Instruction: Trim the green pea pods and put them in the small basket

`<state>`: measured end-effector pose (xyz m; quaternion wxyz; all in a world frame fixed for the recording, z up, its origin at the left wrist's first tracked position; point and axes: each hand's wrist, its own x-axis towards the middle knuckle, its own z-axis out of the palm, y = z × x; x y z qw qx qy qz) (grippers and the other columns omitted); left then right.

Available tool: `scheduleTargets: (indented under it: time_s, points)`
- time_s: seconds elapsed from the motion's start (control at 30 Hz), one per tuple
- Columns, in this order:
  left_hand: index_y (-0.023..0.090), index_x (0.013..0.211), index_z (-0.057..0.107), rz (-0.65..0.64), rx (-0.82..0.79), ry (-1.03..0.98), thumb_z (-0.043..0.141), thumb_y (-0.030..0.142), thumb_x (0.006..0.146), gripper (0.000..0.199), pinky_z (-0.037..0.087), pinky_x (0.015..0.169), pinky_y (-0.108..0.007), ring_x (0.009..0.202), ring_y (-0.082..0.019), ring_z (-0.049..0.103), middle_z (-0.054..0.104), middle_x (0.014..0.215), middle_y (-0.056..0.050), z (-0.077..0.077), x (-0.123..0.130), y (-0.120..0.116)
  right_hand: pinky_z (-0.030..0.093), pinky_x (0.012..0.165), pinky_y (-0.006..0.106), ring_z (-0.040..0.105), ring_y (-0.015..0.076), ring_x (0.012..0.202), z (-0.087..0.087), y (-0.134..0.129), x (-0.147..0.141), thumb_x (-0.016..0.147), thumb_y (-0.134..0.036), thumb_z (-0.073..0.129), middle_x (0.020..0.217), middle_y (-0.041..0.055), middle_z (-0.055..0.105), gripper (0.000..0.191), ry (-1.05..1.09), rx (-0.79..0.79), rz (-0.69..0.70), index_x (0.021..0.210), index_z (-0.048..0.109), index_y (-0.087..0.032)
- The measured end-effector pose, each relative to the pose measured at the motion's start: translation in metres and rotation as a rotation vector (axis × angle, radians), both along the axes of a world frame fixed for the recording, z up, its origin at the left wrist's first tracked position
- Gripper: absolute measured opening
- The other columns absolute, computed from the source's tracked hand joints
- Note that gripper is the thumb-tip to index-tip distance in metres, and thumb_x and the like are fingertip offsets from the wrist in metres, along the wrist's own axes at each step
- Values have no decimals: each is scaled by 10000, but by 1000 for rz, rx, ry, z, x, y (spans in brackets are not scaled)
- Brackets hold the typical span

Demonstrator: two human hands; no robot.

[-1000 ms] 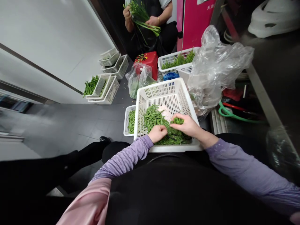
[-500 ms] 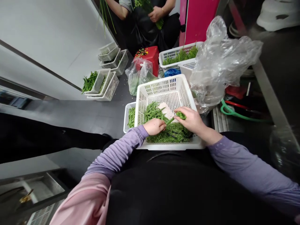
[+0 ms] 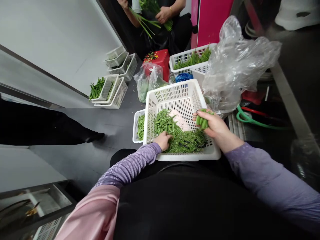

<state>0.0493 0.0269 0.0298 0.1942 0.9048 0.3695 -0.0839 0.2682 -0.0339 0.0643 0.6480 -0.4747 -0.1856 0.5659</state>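
Note:
A large white plastic basket (image 3: 172, 90) sits in front of my lap. Inside it lie a heap of green pea pods (image 3: 163, 122) at the left and a mound of stringy green trimmings (image 3: 187, 141) at the near side. My right hand (image 3: 212, 125), above the basket's right side, is closed around a small bunch of pea pods (image 3: 202, 120). My left hand (image 3: 163, 140) is down between the pod heap and the trimmings, its fingers curled in; their tips are hidden, so what they pinch does not show.
A smaller basket of pods (image 3: 136, 130) stands left of the large one. Beyond are plastic bags (image 3: 147, 83), a red stool (image 3: 162, 63) and a basket of greens (image 3: 175, 68). Clear plastic (image 3: 240, 63) bulges at right. Another person's hand (image 3: 163, 15) holds long green stems. A leg (image 3: 50, 125) extends from the left.
My hands have moved apart: the right went right and slightly up with its pods, the left down to the heap. The other person's stems swung right; the leg at left shifted.

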Motion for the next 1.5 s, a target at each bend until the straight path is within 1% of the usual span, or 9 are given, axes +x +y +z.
scheduleTargets:
  time_s: [0.17, 0.33, 0.5, 0.63, 0.8, 0.93, 1.1, 1.23, 1.5]
  points:
    - [144, 972, 598, -53, 232, 194, 376, 146, 814, 272, 391, 764, -305, 904, -200, 473, 517, 901, -106, -42, -5, 18, 497, 502, 239, 593, 113, 578, 3, 3, 5, 609, -165, 657, 717, -13, 607, 227, 171, -53, 44, 812, 556, -187]
    - [118, 926, 593, -112, 250, 269, 360, 128, 823, 255, 388, 751, -331, 911, -207, 478, 534, 917, -126, -53, 17, 23, 493, 483, 237, 558, 98, 508, -5, 6, -1, 608, -211, 676, 596, -36, 562, 193, 163, -86, 54, 735, 533, -179]
    - [138, 802, 604, 122, 95, -18, 505, 247, 767, 151, 405, 704, -275, 795, -156, 519, 559, 837, -68, -27, 15, 31, 462, 447, 249, 511, 100, 454, -13, 9, -6, 555, -204, 682, 555, -30, 556, 191, -76, -180, 155, 707, 573, -163]
    - [115, 641, 524, 514, -402, -349, 537, 263, 738, 177, 390, 501, -204, 491, -71, 460, 504, 562, 11, 12, 22, 35, 408, 419, 220, 492, 87, 448, -23, 7, -22, 551, -264, 690, 593, -11, 589, 227, -451, -163, 284, 734, 624, -146]
    - [111, 635, 470, 580, -890, -657, 594, 318, 704, 252, 355, 394, -172, 385, -33, 407, 493, 536, 22, 37, 39, 17, 408, 411, 221, 486, 88, 446, -25, 0, -39, 551, -308, 710, 545, -22, 562, 251, -199, -137, 420, 710, 602, -146]
    - [128, 751, 470, 518, -738, -639, 472, 338, 796, 214, 371, 408, -174, 409, -42, 420, 505, 588, 18, 41, 41, -4, 405, 411, 207, 490, 81, 442, -25, -2, -38, 570, -263, 712, 526, -24, 547, 211, 36, -112, 395, 664, 570, -139]
    - [152, 764, 511, 86, -161, -357, 391, 273, 836, 185, 429, 672, -235, 676, -112, 516, 542, 715, -35, 46, 35, -20, 417, 418, 213, 509, 90, 444, -31, -1, -35, 615, -197, 681, 543, -4, 564, 140, 143, -145, 338, 652, 563, -132]
    - [130, 905, 508, -105, 41, -246, 312, 231, 855, 226, 422, 728, -279, 761, -158, 531, 549, 813, -87, 45, 34, -24, 398, 376, 216, 497, 97, 420, -32, -1, -34, 632, -182, 659, 521, -8, 550, 124, 182, -209, 329, 664, 546, -141]
    - [150, 841, 528, -34, 77, -261, 345, 165, 812, 186, 416, 720, -243, 727, -137, 531, 565, 771, -55, 42, 21, -17, 398, 377, 209, 503, 102, 449, -17, -7, -31, 607, -165, 665, 522, -28, 526, 195, 261, -188, 601, 693, 490, -168]
